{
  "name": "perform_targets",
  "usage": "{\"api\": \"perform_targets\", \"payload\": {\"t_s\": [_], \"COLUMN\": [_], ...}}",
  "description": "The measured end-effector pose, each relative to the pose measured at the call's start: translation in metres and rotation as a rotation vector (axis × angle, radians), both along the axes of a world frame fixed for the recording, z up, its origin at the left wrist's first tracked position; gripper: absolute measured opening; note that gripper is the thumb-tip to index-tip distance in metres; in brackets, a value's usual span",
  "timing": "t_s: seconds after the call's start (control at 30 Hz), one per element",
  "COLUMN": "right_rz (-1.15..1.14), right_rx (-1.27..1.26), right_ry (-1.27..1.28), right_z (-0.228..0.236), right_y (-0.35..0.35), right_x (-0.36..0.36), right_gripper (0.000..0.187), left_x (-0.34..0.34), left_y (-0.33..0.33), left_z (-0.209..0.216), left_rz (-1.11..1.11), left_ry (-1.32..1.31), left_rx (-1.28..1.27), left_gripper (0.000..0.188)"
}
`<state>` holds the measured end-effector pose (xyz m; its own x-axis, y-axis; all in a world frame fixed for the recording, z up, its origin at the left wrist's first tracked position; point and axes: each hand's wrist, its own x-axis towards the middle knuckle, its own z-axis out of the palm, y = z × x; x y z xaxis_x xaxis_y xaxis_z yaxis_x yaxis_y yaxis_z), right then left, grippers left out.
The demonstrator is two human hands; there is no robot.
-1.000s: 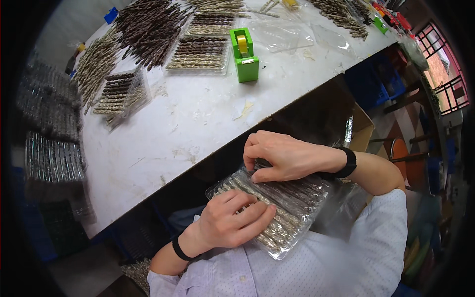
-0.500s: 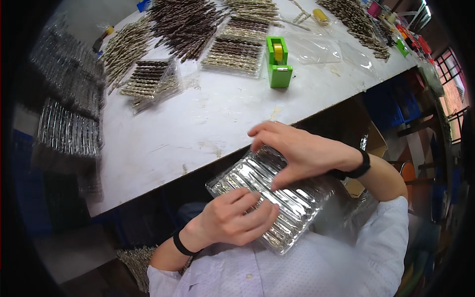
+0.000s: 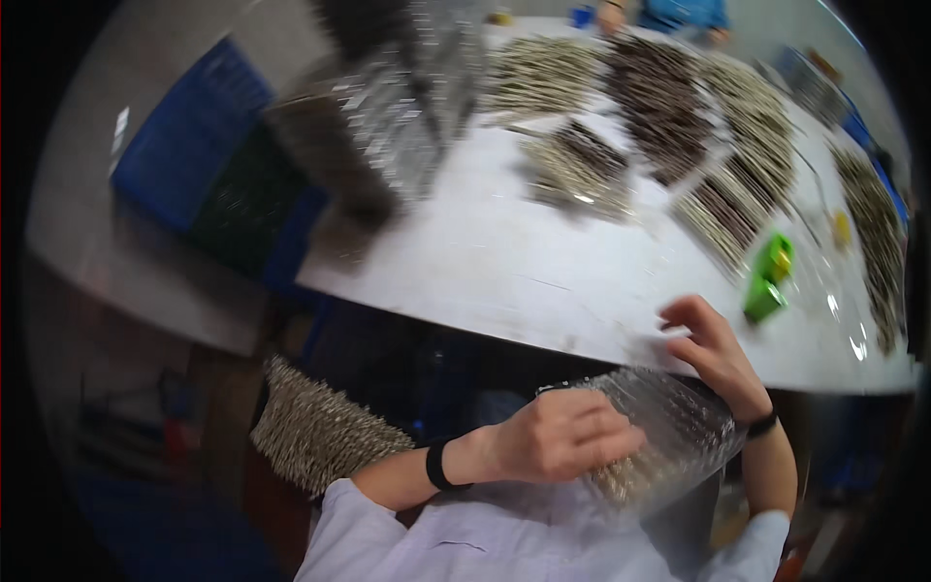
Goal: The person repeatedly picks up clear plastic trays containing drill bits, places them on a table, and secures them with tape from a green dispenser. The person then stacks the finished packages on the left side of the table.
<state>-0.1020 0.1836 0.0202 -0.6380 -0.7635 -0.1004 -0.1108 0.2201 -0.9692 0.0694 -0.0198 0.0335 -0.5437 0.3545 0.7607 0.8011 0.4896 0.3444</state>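
A clear plastic tray [image 3: 679, 419] with twisted stick-like pieces in it rests on my lap below the table edge, blurred by motion. My left hand [image 3: 567, 434] has its fingers curled closed over the tray's left side; the fingertips' exact hold is blurred. At the tray's far right edge my right hand [image 3: 713, 351] is raised, fingers bent and apart with nothing seen between them. Its wrist is beside the tray's right end.
On the white table [image 3: 465, 291] lie a green tape dispenser [image 3: 768, 281], a filled tray [image 3: 582, 170], dark sticks [image 3: 659, 107] and pale sticks [image 3: 543, 73]. Stacked clear trays [image 3: 388, 126] stand at the left, above a blue crate [image 3: 199, 126]. A stick bundle [image 3: 315, 427] sits lower left. Across the table is another person's blue sleeve [image 3: 684, 14].
My view has swung left, so the table's things appear farther right. My right hand has lifted off the tray's top to its far edge. The left hand stays curled over the tray.
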Motion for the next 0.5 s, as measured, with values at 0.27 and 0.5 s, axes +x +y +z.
{"api": "perform_targets", "payload": {"t_s": [0.27,0.5], "right_rz": [-0.077,-0.157], "right_rx": [0.044,-0.064], "right_ry": [-0.042,-0.141], "right_z": [-0.022,-0.032], "right_y": [-0.011,-0.007], "right_x": [0.002,-0.003], "right_gripper": [0.024,0.017], "left_x": [0.045,0.004], "left_y": [-0.098,-0.217], "left_z": [0.009,0.106], "left_rz": [0.768,0.66], "left_ry": [-0.212,0.075], "left_rx": [1.03,1.357], "left_gripper": [0.075,0.037]}}
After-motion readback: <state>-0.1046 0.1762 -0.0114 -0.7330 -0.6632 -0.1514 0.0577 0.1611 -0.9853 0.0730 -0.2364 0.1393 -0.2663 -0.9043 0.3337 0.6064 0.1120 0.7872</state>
